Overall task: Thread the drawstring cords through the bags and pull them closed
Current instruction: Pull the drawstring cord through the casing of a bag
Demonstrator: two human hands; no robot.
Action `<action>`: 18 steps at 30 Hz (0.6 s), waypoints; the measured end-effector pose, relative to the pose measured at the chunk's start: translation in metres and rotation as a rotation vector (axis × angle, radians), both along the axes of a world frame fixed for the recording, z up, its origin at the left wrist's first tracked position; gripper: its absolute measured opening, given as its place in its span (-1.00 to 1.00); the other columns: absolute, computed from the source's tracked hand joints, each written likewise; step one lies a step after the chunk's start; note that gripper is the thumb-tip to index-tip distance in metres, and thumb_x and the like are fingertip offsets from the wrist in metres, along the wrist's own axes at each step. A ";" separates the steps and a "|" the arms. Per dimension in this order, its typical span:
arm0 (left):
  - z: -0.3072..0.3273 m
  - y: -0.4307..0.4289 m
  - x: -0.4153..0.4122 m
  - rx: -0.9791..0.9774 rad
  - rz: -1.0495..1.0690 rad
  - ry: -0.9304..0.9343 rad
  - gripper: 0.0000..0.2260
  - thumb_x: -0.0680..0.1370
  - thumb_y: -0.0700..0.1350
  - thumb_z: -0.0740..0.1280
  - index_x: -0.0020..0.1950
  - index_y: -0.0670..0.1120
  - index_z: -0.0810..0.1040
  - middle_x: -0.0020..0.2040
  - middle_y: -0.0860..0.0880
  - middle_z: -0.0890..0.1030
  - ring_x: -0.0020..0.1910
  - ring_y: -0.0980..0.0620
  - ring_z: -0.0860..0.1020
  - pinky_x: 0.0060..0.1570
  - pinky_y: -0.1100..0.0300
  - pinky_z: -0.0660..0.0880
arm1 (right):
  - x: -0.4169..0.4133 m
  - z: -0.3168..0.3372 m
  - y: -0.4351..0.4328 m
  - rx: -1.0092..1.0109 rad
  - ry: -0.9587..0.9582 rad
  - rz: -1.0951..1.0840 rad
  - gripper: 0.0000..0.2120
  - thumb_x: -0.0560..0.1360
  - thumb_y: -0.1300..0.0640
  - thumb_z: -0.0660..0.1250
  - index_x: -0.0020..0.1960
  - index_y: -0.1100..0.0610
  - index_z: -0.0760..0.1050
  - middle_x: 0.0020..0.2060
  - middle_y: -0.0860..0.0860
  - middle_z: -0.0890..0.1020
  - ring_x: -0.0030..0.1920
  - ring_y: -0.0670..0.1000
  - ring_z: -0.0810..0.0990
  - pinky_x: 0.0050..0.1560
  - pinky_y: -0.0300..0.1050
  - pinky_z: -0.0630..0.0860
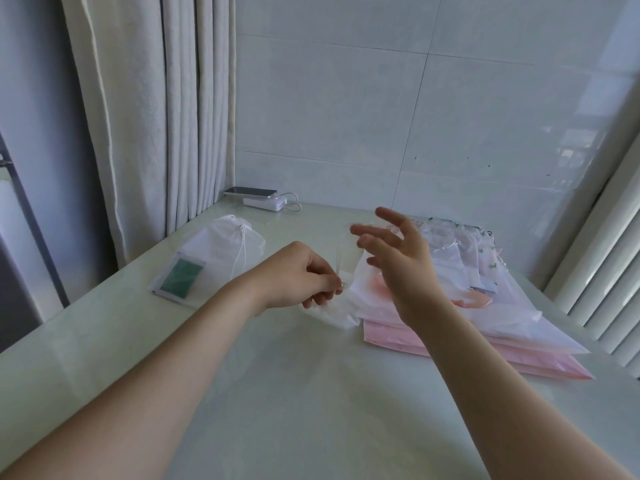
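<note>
Left hand point(298, 277): fingers curled, pinching a thin translucent stick point(337, 263) held upright at the mouth of a white bag point(332, 311), which lies crumpled on the table point(277, 393). Right hand point(398, 261): raised, fingers spread, holding nothing. Just beyond it, the stack of white and pink bags point(485, 327) reaches toward the table's right edge. Broad tabletop lies between bags and near edge. A cinched bag point(225, 244) sits rear left.
</note>
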State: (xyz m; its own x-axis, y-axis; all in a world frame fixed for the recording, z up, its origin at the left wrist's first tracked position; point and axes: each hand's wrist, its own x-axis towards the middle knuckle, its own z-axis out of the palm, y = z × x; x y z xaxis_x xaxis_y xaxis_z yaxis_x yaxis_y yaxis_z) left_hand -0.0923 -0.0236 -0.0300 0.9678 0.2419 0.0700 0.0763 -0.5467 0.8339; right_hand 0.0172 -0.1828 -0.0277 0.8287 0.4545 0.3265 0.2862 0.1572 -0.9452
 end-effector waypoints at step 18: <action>-0.006 0.011 0.006 -0.185 0.043 -0.079 -0.83 0.67 -0.18 0.38 0.01 -0.23 0.74 -0.22 -0.07 0.68 -0.24 0.05 0.59 -0.25 0.25 0.52 | -0.005 -0.010 0.001 -0.466 -0.488 -0.083 -0.88 0.47 0.09 0.50 -0.24 0.00 0.73 -0.42 -0.12 0.70 -0.32 -0.10 0.69 -0.20 -0.12 0.62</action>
